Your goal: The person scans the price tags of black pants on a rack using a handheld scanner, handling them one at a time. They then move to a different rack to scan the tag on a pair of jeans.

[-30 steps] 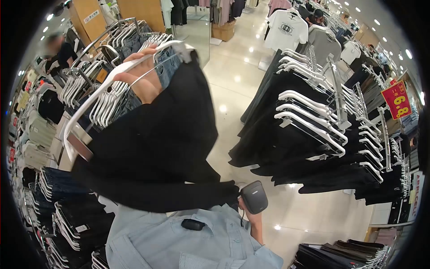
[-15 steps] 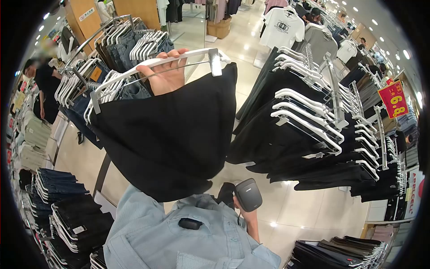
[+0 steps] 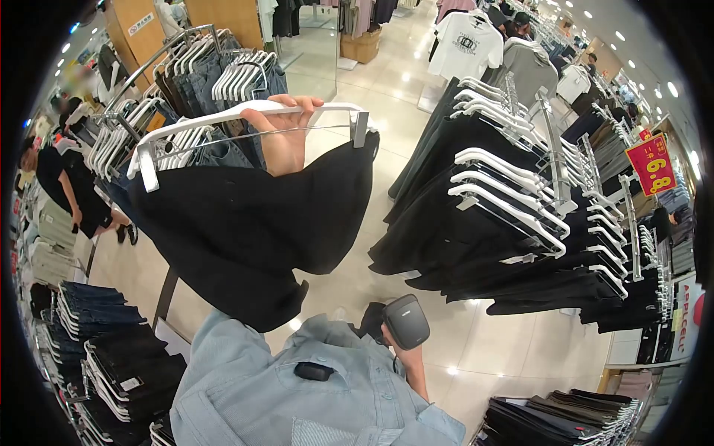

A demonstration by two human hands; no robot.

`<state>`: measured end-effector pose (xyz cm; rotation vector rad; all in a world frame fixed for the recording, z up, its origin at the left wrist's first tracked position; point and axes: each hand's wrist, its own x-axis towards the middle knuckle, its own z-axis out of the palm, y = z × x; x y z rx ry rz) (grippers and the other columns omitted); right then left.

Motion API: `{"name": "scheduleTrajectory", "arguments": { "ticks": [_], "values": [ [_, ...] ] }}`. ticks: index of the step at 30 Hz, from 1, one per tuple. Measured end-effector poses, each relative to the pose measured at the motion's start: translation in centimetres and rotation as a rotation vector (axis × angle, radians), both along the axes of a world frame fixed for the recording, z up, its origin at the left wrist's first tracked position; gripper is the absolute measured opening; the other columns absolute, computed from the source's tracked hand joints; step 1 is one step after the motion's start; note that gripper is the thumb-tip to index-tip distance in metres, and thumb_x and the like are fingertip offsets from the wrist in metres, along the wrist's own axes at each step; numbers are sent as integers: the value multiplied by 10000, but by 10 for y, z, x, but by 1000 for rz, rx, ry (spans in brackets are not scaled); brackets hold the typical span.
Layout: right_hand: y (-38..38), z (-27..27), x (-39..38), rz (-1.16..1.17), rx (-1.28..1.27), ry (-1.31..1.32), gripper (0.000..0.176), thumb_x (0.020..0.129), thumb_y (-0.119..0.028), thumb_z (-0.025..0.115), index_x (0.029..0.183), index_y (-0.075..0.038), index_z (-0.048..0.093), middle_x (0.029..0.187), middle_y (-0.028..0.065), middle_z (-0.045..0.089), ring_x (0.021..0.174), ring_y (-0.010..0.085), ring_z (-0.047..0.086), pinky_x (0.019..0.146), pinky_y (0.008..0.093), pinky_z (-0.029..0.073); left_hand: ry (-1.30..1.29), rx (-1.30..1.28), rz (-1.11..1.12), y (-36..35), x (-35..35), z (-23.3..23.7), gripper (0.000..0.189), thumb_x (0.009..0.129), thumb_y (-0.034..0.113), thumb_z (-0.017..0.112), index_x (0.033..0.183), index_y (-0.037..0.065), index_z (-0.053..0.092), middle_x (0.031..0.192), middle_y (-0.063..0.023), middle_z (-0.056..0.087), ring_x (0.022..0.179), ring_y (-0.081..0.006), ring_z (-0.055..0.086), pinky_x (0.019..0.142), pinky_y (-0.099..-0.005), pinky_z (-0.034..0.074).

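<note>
The left hand (image 3: 285,141) holds a white hanger (image 3: 197,119) up at head height, fingers clenched over its bar, and a black garment (image 3: 245,223) hangs clipped below it. The right hand (image 3: 409,362) is low by the chest, with its fingers grasping a scanner (image 3: 405,321).

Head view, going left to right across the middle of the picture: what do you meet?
A person in black clothes → left hand holding the white hanger with a black garment → handheld scanner in the right hand → rack of black garments → red price sign.
</note>
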<state>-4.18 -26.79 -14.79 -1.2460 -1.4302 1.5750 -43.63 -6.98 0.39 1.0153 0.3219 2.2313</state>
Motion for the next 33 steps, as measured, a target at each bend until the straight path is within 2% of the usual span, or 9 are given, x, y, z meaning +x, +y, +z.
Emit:
{"name": "scheduleTrajectory", "arguments": {
  "ticks": [2, 8, 10, 13, 17, 24, 26, 28, 33],
  "values": [
    [1, 1, 0, 6, -11, 3, 108, 903, -102, 805, 903, -36, 719, 693, -7, 630, 602, 86, 560, 553, 276, 442, 44, -7, 17, -2, -3, -5, 843, 943, 829, 230, 972, 51, 554, 895, -165, 631, 1060, -383, 621, 1086, -529, 409],
    [2, 2, -1, 29, 10, -24, 105, 910, -56, 778, 887, -41, 677, 713, -14, 604, 607, 82, 552, 535, 268, 429, 479, -154, 533, -12, -15, -20, 838, 893, 883, 308, 900, 62, 476, 765, -53, 478, 796, -206, 539, 1023, -489, 466],
    [3, 6, -3, 43, 12, -46, 115, 916, -62, 774, 870, -39, 671, 705, -13, 604, 603, 83, 551, 534, 271, 427, 630, -107, 722, -19, -20, -18, 735, 966, 769, 457, 844, 45, 491, 770, -12, 446, 712, -161, 484, 832, -388, 521],
    [3, 3, -4, 64, 57, -74, 144, 917, -79, 778, 841, -37, 663, 694, -12, 603, 592, 86, 544, 527, 278, 419, 936, -159, 840, -43, -44, -11, 467, 977, 449, 668, 918, 2, 546, 770, -48, 467, 685, -188, 478, 628, -327, 388],
    [1, 8, -8, 19, 48, -72, 177, 916, -106, 785, 812, -39, 658, 673, -11, 596, 578, 88, 537, 520, 279, 410, 1348, -32, 1219, -60, -50, 34, 616, 836, 585, 710, 857, -12, 559, 764, -142, 527, 691, -352, 536, 595, -420, 410],
    [-2, 3, -9, -63, 74, -81, 138, 898, -135, 806, 907, -28, 719, 684, -3, 631, 573, 99, 550, 543, 301, 437, 1571, 16, 1288, -84, -38, 72, 508, 683, 435, 866, 848, 30, 607, 674, -84, 559, 609, -272, 588, 559, -364, 456],
    [-2, 4, -11, -64, 103, -86, 145, 899, -138, 807, 907, -26, 715, 683, -2, 634, 571, 100, 553, 542, 302, 438, 1583, -18, 1268, -88, -35, 75, 532, 626, 378, 894, 800, 10, 553, 639, -97, 503, 569, -289, 545, 512, -389, 399],
    [0, 9, -13, -50, 111, -94, 178, 920, -106, 772, 795, -39, 666, 642, -4, 595, 571, 94, 533, 535, 286, 409, 1602, -34, 1280, -90, -33, 77, 521, 630, 392, 892, 812, 17, 580, 631, -84, 524, 544, -265, 556, 493, -365, 400],
    [1, 17, -19, -100, 59, -90, 192, 927, -101, 765, 781, -37, 658, 631, -12, 581, 567, 89, 523, 532, 285, 403, 1652, -84, 1283, -91, -29, 77, 469, 667, 380, 907, 836, 45, 627, 611, -57, 561, 515, -199, 576, 474, -320, 410]
  ]
}}
